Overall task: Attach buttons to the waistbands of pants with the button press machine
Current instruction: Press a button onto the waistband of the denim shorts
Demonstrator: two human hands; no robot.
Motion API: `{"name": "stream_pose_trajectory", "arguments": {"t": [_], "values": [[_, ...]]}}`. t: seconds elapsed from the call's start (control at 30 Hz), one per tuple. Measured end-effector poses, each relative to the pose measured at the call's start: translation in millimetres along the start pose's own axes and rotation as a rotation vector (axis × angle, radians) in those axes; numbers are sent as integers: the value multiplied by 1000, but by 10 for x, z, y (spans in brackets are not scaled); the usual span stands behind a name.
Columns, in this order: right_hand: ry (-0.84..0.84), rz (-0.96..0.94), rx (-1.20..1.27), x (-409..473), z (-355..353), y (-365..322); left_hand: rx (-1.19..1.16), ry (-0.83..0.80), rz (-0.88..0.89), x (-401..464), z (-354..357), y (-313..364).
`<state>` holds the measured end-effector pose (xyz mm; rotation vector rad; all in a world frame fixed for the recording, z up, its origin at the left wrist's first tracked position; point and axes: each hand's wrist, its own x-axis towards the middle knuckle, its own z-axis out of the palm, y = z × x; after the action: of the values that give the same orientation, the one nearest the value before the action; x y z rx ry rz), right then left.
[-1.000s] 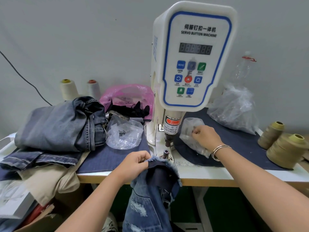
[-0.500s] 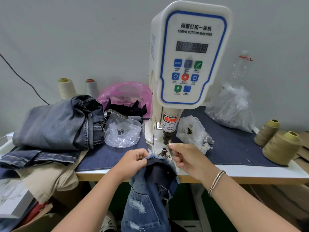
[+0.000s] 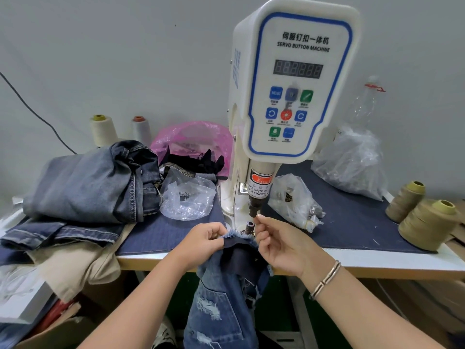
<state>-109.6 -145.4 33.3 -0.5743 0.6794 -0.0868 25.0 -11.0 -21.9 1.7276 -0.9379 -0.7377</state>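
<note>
The head view showed the left hand point(image 3: 205, 239) pinching the frayed waistband of the ripped blue denim pants point(image 3: 227, 293), which hung over the counter point(image 3: 377, 260) edge between both hands. The right hand point(image 3: 281, 244) pinched something small, too small to identify, just beside the white servo button machine's point(image 3: 292, 79) lower die point(image 3: 250, 225). The denim looked soft, floppy and fairly heavy, best held at the stiffer waistband on both sides.

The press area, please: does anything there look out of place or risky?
The right hand has its fingertips raised right beside the press head, just under the finger warning label, an exposed spot. Otherwise nothing stands out.
</note>
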Motion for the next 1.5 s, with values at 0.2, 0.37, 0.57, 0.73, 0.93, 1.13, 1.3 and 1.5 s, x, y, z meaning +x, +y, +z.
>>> {"name": "stream_pose_trajectory", "arguments": {"t": [0.2, 0.37, 0.57, 0.73, 0.93, 1.13, 1.3, 1.5], "values": [[59, -36, 184, -31, 92, 66, -11, -4, 7, 10, -4, -15], [57, -80, 273, -112, 189, 190, -29, -33, -18, 19, -46, -19], [-36, -263, -311, 103, 658, 559, 30, 1, -40, 81, -63, 17], [115, -771, -1374, 820, 1156, 235, -5, 2, 6, 108, -84, -68], [287, -716, -2109, 1531, 1276, 89, -111, -74, -1, 154, -71, -125], [356, -790, -2112, 1725, 1206, 177, -129, -30, 62, 145, -91, -117], [298, -825, -1870, 1616, 1202, 161, -102, -66, 32, 143, -109, -113], [145, -1003, -1336, 760, 756, 299, -79, -77, 29, 140, -124, -113]]}}
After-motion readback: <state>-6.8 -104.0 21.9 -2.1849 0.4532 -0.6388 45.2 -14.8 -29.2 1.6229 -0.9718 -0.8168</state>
